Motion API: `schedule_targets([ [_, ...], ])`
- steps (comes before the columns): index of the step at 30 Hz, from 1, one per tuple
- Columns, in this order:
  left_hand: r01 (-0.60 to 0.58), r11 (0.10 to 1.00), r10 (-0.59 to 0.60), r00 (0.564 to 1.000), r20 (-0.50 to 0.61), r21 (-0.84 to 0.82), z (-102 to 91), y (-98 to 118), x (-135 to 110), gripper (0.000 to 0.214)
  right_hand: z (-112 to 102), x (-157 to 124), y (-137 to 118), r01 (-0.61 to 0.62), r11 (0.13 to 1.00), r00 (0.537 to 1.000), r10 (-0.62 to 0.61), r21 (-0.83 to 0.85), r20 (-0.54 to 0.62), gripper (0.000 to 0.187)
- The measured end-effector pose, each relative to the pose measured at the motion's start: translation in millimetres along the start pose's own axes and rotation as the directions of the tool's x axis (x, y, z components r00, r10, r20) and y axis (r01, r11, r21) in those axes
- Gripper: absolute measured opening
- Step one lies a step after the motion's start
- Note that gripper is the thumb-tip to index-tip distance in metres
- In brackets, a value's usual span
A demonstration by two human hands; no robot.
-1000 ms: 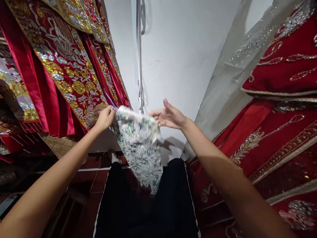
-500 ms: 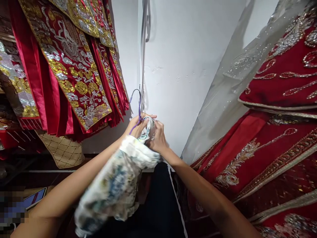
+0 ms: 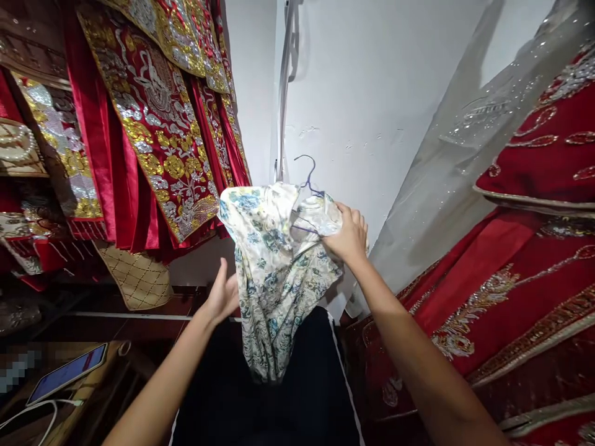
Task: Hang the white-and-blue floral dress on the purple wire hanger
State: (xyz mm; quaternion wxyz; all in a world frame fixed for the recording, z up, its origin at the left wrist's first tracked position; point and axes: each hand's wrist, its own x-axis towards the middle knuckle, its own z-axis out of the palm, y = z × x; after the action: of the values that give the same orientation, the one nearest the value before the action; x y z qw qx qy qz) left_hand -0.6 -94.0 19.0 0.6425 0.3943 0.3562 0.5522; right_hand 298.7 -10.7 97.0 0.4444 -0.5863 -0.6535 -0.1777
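Observation:
A white floral garment [image 3: 267,241], patterned in blue and green, hangs spread on a purple hanger [image 3: 308,173] in front of me. The hanger's hook rises free above the neckline, and part of its bar shows through the neck opening. My right hand [image 3: 351,232] grips the garment at its right shoulder, fingers wrapped over the cloth and probably the hanger end, which is hidden. Beside the garment's lower left edge is my left hand [image 3: 224,294], thumb up and fingers extended; its fingertips are partly hidden behind the cloth.
Red skirts with gold and silver embroidery [image 3: 162,136] hang at left. A red beaded dress [image 3: 488,266] and a sheer sparkly veil [image 3: 432,161] fill the right. A phone [image 3: 69,371] with a white cable lies on a wooden surface at lower left. A white wall [image 3: 362,80] stands ahead.
The garment, bunched and hanging to the left before, is now spread over the hanger. My right hand moved right to the shoulder; my left hand left the collar and came down left.

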Motion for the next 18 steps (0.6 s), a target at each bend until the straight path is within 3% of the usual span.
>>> schedule_targets([
  [6,-0.050,0.998,0.060,0.965,-0.255,0.048,-13.1,-28,19,0.050,6,36,-47,0.069,0.998,0.991,-0.067,-0.007,0.118,0.080],
  [10,-0.062,0.996,0.082,0.932,-0.354,0.065,-20.0,-53,25,0.052,1,15,-46,0.161,0.985,0.972,-0.170,0.070,0.160,0.089],
  [12,-0.029,0.999,0.039,0.925,-0.379,0.034,-23.5,-76,23,0.053,0,-12,-44,0.151,0.978,0.982,-0.166,0.146,0.095,0.087],
  [15,0.122,0.992,-0.106,0.865,-0.490,0.000,-20.4,-108,18,0.066,13,-72,-55,-0.027,0.917,0.999,0.037,0.397,-0.016,0.065],
  [17,0.203,0.979,-0.180,0.824,-0.537,-0.017,-12.4,-120,14,0.072,32,-117,-70,-0.246,0.770,0.963,0.263,0.589,0.058,0.041],
  [18,0.204,0.979,-0.187,0.829,-0.527,-0.027,-7.7,-123,11,0.072,42,-139,-77,-0.367,0.673,0.918,0.375,0.642,0.131,0.031],
])
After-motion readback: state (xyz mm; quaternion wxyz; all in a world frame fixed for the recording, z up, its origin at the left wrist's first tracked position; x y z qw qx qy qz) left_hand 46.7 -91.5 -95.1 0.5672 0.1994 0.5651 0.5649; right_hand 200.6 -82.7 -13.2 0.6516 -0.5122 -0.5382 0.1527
